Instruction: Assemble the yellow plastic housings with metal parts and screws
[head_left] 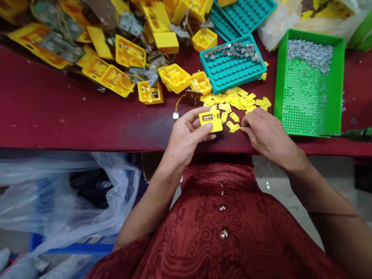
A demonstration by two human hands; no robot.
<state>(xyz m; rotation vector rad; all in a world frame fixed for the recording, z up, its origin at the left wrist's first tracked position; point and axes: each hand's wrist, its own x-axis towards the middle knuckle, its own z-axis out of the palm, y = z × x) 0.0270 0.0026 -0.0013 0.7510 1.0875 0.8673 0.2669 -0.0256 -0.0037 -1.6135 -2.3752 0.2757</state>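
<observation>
My left hand (186,133) pinched a yellow case (211,121) w/ batteries just above the tabletop (58,112); right hand (266,133) fingers pressed together on a small cover (234,126) beside it

No text, label, brand, number or sign is legible anywhere here; the yellow plastic parts and trays carry no readable marks.
</observation>
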